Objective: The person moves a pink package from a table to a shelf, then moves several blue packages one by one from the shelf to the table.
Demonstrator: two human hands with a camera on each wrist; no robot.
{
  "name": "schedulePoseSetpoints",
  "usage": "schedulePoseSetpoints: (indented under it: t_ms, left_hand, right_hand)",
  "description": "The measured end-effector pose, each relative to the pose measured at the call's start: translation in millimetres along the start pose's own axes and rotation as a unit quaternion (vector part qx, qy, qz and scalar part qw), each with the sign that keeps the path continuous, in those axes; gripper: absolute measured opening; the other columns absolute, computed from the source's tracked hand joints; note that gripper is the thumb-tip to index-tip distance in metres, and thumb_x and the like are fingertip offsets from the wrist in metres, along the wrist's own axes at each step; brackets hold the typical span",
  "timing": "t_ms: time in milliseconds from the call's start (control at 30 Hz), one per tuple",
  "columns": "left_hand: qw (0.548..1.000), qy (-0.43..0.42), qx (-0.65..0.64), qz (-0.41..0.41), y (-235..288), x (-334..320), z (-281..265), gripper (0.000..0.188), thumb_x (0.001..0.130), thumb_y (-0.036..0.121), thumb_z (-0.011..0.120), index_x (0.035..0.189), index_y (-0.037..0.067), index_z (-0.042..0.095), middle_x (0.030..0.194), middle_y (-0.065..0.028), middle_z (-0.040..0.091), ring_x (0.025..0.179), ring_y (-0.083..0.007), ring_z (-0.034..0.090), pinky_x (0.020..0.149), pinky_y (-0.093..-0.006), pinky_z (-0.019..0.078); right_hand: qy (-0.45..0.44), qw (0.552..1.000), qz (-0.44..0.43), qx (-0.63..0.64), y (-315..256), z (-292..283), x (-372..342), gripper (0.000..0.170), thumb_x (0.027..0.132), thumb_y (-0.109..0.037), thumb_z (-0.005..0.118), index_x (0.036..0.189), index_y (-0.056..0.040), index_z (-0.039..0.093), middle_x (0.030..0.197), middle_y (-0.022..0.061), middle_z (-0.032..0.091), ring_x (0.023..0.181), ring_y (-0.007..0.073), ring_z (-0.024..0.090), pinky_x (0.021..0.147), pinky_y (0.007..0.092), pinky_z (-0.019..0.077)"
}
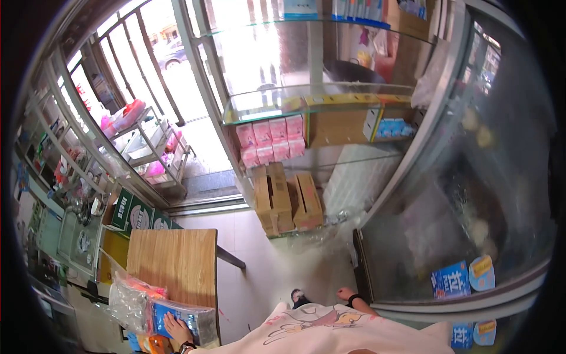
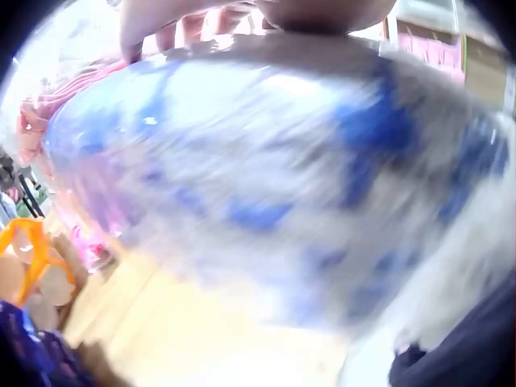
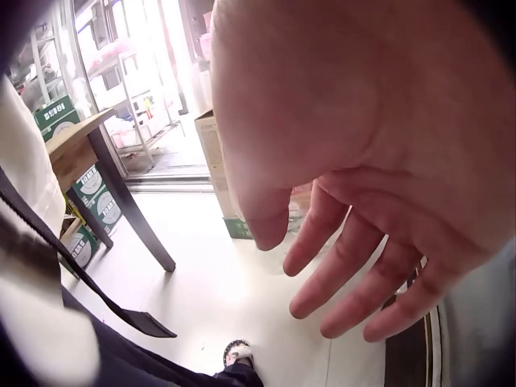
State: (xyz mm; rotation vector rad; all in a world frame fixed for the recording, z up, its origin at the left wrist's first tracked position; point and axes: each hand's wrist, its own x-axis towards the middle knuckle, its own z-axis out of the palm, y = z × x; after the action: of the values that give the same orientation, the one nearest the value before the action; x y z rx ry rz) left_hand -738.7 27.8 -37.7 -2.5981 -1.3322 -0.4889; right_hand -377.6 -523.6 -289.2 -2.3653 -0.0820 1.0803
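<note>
My left hand lies on a clear-plastic-wrapped package with blue printing, at the near end of a wooden table. Its fingers are extended over the wrapping. In the left wrist view the package is blurred and fills the middle, with the hand at the top edge. Beside the package lies a crumpled clear bag with pink-orange contents. My right hand hangs by my side and holds nothing. In the right wrist view its fingers droop, loosely bent, over the floor.
Two cardboard boxes stand on the floor before glass shelves with pink packs. A doorway opens at the left, with a wire rack outside. Green boxes sit behind the table. A large glass panel rises on the right.
</note>
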Motion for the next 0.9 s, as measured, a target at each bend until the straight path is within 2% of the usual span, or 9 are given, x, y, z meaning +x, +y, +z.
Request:
schedulePoseSetpoints:
  t_ms: [167, 267, 367, 433, 533, 567, 633, 767, 900]
  left_hand:
    - [0.947, -0.008, -0.302, -0.106, 71.1, 39.4, 2.2, 0.034, 0.077, 0.010, 0.053, 0.109, -0.001, 0.053, 0.119, -0.0197, 0.047, 0.112, -0.0333, 0.042, 0.096, -0.0398, 0.0300]
    - [0.768, -0.177, -0.581, -0.201, 197.7, 79.5, -71.1, 0.032, 0.087, 0.015, 0.048, 0.116, 0.001, 0.049, 0.108, -0.0081, 0.054, 0.103, -0.0168, 0.049, 0.090, -0.0297, 0.0367]
    - [0.594, -0.251, -0.757, -0.109, 283.6, 83.9, -87.1, 0.036, 0.092, 0.023, 0.043, 0.122, 0.002, 0.045, 0.117, -0.0069, 0.051, 0.104, -0.0142, 0.047, 0.089, -0.0251, 0.0369]
    - [0.664, -0.309, -0.681, 0.027, 331.2, 74.0, -55.3, 0.037, 0.093, 0.025, 0.043, 0.123, 0.004, 0.044, 0.119, -0.0061, 0.050, 0.109, -0.0140, 0.044, 0.094, -0.0269, 0.0337]
    - [0.418, -0.474, -0.772, -0.066, 379.4, 86.8, -143.6, 0.045, 0.095, 0.036, 0.032, 0.128, 0.006, 0.038, 0.127, -0.0059, 0.044, 0.114, -0.0151, 0.042, 0.098, -0.0281, 0.0319]
    - [0.420, -0.455, -0.780, -0.087, 387.1, 82.4, -141.6, 0.045, 0.095, 0.036, 0.032, 0.128, 0.006, 0.038, 0.127, -0.0059, 0.044, 0.114, -0.0151, 0.042, 0.098, -0.0281, 0.0319]
    - [0.248, -0.386, -0.888, -0.010, 401.3, 76.3, -142.3, 0.055, 0.093, 0.047, 0.027, 0.133, 0.009, 0.031, 0.128, -0.0055, 0.043, 0.115, -0.0142, 0.041, 0.098, -0.0288, 0.0313]
    - [0.240, -0.271, -0.906, -0.218, 389.2, 66.7, -151.4, 0.059, 0.091, 0.050, 0.028, 0.134, 0.010, 0.029, 0.129, -0.0043, 0.042, 0.117, -0.0124, 0.040, 0.099, -0.0289, 0.0301]
    - [0.143, -0.252, -0.917, -0.274, 346.1, 39.9, -161.1, 0.060, 0.090, 0.050, 0.032, 0.136, 0.013, 0.025, 0.134, -0.0075, 0.038, 0.120, -0.0150, 0.038, 0.101, -0.0308, 0.0274]
  right_hand:
    - [0.002, 0.995, -0.093, 0.045, -58.4, -44.2, 9.0, 0.034, 0.077, -0.032, 0.059, 0.094, -0.0029, 0.063, 0.085, 0.0118, 0.064, 0.078, 0.0191, 0.060, 0.071, 0.0327, 0.0468]
    - [0.019, 0.967, -0.239, 0.084, -140.2, -84.5, -13.9, 0.031, 0.080, -0.025, 0.059, 0.100, -0.0019, 0.059, 0.091, 0.0127, 0.063, 0.086, 0.0204, 0.060, 0.076, 0.0332, 0.0465]
    - [0.051, 0.925, -0.376, 0.027, -250.0, -120.1, -53.5, 0.033, 0.080, -0.019, 0.060, 0.106, -0.0005, 0.055, 0.098, 0.0137, 0.061, 0.093, 0.0233, 0.058, 0.083, 0.0340, 0.0441]
    - [0.100, 0.849, -0.518, 0.023, -338.4, -143.3, -116.8, 0.040, 0.080, -0.018, 0.058, 0.116, -0.0036, 0.049, 0.119, 0.0161, 0.049, 0.112, 0.0313, 0.043, 0.095, 0.0380, 0.0322]
    - [0.092, 0.806, -0.584, 0.027, -422.6, -150.0, -191.5, 0.040, 0.084, -0.018, 0.050, 0.121, -0.0036, 0.046, 0.127, 0.0165, 0.042, 0.118, 0.0323, 0.037, 0.099, 0.0421, 0.0260]
    - [0.117, 0.754, -0.646, -0.023, -433.1, -144.6, -196.4, 0.040, 0.087, -0.022, 0.042, 0.122, -0.0032, 0.046, 0.130, 0.0171, 0.039, 0.121, 0.0330, 0.034, 0.100, 0.0432, 0.0231]
    - [0.136, 0.678, -0.721, -0.033, -440.4, -135.6, -185.8, 0.047, 0.089, -0.031, 0.028, 0.123, -0.0040, 0.045, 0.133, 0.0187, 0.036, 0.124, 0.0360, 0.030, 0.103, 0.0474, 0.0164]
    - [0.070, 0.608, -0.779, -0.135, -456.3, -137.7, -157.7, 0.046, 0.087, -0.032, 0.034, 0.125, -0.0093, 0.046, 0.132, 0.0184, 0.038, 0.122, 0.0364, 0.033, 0.101, 0.0480, 0.0205]
    - [-0.166, 0.719, -0.674, -0.018, -453.5, -112.7, -109.8, 0.047, 0.090, -0.036, 0.036, 0.125, -0.0071, 0.044, 0.131, 0.0190, 0.039, 0.116, 0.0338, 0.041, 0.098, 0.0404, 0.0292]
